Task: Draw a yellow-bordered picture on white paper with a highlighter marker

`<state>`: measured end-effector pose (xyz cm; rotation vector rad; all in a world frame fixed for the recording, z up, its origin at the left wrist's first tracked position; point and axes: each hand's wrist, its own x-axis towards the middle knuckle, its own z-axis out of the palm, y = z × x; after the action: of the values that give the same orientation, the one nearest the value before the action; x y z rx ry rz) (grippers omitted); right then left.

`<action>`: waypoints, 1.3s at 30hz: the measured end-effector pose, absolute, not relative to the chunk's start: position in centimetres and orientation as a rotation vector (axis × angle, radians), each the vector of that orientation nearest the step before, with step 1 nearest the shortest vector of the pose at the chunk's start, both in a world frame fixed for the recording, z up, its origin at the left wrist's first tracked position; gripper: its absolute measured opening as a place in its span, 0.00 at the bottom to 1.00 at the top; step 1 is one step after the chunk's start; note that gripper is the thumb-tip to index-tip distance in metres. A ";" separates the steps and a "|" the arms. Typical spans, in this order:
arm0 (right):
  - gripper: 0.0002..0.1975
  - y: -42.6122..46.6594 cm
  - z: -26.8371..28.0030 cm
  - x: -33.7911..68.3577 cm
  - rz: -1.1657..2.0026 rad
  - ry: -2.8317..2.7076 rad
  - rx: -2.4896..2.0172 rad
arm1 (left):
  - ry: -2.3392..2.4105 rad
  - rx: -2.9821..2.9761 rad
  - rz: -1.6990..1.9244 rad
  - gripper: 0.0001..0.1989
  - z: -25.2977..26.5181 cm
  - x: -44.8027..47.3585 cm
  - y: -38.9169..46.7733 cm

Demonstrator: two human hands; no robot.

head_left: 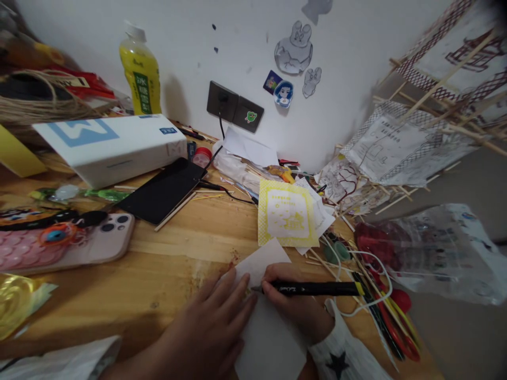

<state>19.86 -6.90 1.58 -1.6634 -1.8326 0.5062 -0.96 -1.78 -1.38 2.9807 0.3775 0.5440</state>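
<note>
A sheet of white paper (269, 343) lies on the wooden table near the front edge, turned at a slant. My left hand (216, 319) rests flat with fingers stretched out over the paper's left side. In my right hand (291, 295) is a black marker pen (320, 288) with a yellow end, its tip on or just above the paper between the two hands. Just beyond the paper lies a sheet with a yellow printed drawing (288, 215), overlapping other white sheets.
Left are a pink phone (106, 237), a black tablet (164, 190), a white box (114, 150) and a yellow drink bottle (140, 74). To the right, thin sticks, a white cord (386, 269), scissors (404, 338) and a plastic bag (439, 253) crowd the edge. Stick-framed paper panels (390, 142) stand behind.
</note>
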 end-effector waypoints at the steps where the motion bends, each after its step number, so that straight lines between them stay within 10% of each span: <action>1: 0.10 -6.9 1.5 19.9 0.509 -1.829 -1.662 | 0.374 2.981 0.532 0.25 -1.4 -1.0 -1.8; 39: 0.11 -7.0 1.2 20.0 0.473 -1.795 -1.678 | 0.395 2.929 0.529 0.23 -0.8 -0.7 -1.9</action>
<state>19.97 -6.99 1.23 -1.6777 -1.7948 0.4729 -0.67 -1.87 -0.75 2.9289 0.3954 0.5286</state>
